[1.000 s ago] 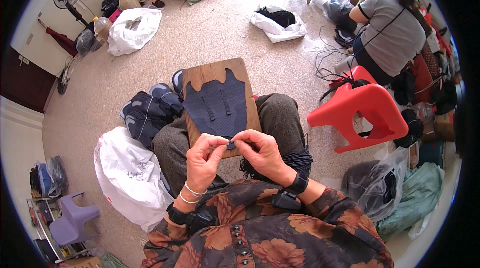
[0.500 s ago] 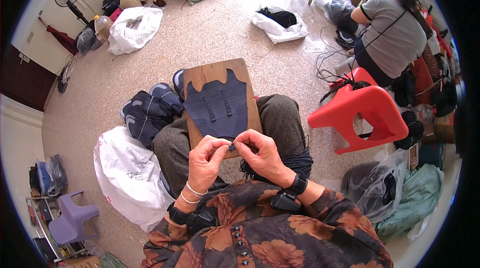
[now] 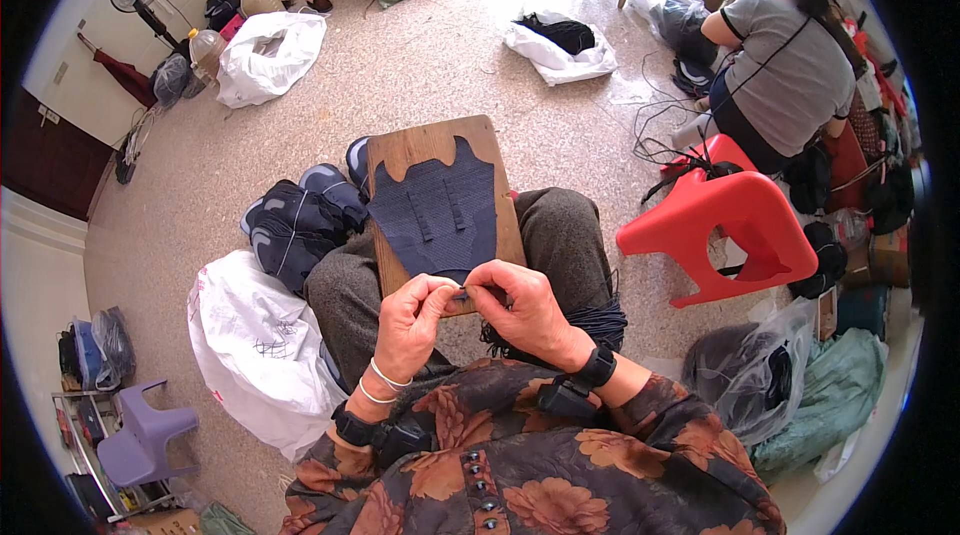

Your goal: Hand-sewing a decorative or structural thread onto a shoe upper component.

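Observation:
Across my lap lies a wooden board [image 3: 490, 150] with a dark navy shoe upper [image 3: 437, 215] flat on it, its cut-out end pointing away from me. At the board's near edge my left hand [image 3: 410, 320] is closed, thumb and forefinger pinching the shoe upper's near end. Right beside it my right hand [image 3: 525, 310] pinches the same end, the fingertips of both hands almost touching. The exact bit between the fingers is small and partly hidden. A bundle of dark cords [image 3: 597, 323] hangs over my right thigh, next to my right hand.
Tied dark pieces [image 3: 290, 235] and a white sack [image 3: 255, 355] lie at my left. A red stool [image 3: 715, 225] is on its side at my right, near a seated person [image 3: 785, 65]. Ahead is a white bag [image 3: 570, 63] with dark cords; a purple stool [image 3: 145, 435] stands lower left.
Both hands stay at the board's near edge, with only a slight shift of the fingers at the pinched end. The seated person at right has moved an arm a little.

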`<state>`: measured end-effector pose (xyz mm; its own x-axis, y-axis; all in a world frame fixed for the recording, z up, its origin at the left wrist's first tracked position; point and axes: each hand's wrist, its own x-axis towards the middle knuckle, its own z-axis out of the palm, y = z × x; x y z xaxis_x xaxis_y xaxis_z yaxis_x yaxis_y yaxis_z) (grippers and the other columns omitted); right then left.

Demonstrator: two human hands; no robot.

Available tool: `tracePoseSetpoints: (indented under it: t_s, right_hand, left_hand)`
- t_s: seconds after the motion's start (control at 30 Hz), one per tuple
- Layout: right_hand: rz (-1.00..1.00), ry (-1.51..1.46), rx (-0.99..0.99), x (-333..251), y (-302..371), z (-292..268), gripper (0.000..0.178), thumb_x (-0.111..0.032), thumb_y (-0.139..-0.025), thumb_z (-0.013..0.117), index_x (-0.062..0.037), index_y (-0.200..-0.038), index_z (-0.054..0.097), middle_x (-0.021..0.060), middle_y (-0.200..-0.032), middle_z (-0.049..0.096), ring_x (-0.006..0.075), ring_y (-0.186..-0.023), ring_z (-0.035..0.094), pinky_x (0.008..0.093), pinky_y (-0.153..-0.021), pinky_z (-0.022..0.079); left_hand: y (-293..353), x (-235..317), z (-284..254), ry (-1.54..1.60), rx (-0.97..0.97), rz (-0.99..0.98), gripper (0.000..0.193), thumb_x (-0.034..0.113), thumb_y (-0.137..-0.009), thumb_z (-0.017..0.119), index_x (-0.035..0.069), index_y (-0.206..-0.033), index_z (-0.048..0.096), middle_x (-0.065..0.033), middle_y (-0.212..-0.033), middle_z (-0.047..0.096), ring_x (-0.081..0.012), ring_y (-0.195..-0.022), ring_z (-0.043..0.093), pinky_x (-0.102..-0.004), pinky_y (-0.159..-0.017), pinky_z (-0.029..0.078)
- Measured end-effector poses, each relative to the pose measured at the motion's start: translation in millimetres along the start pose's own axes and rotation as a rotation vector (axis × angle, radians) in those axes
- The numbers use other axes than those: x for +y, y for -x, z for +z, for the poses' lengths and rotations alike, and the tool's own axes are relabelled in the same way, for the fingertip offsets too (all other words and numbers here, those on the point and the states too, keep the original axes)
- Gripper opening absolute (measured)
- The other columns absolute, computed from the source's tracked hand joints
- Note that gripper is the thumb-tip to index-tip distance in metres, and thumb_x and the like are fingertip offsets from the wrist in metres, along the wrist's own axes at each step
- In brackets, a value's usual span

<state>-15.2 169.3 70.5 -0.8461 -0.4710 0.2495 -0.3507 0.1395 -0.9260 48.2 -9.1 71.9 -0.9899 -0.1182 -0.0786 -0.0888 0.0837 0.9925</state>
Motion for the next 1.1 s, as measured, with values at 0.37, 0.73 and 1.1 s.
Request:
tracePoseSetpoints:
  t_s: [0.37,0.73,1.1]
  right_hand:
    - [-0.088,0.057,-0.040,4,-1,-3,0.007,0.001,-0.089,0.066,-0.0011,-0.095,0.064,0.0147,-0.083,0.066,0.0287,-0.072,0.068,0.0362,-0.063,0.053]
    - [0.152,-0.148,-0.068,8,2,2,0.005,-0.004,-0.093,0.066,0.0003,-0.094,0.064,0.0100,-0.076,0.065,0.0145,-0.066,0.062,0.0297,-0.060,0.050]
    - [0.022,-0.012,-0.102,6,1,-8,0.007,-0.001,-0.092,0.066,0.0003,-0.096,0.061,0.0137,-0.083,0.064,0.0223,-0.072,0.065,0.0325,-0.064,0.052]
  left_hand:
    - [-1,0,1,-0.024,-0.008,0.063,0.012,0.007,-0.100,0.064,-0.001,-0.100,0.072,-0.0016,-0.087,0.069,-0.0063,-0.074,0.062,-0.0210,-0.067,0.050]
    - [0,8,1,-0.112,-0.031,0.076,0.009,0.003,-0.099,0.064,-0.004,-0.102,0.070,-0.0061,-0.089,0.073,-0.0118,-0.083,0.070,-0.0249,-0.076,0.057]
    - [-3,-1,-12,-0.053,-0.096,0.014,0.012,0.005,-0.102,0.061,-0.004,-0.103,0.069,-0.0080,-0.089,0.074,-0.0128,-0.084,0.071,-0.0260,-0.077,0.057]
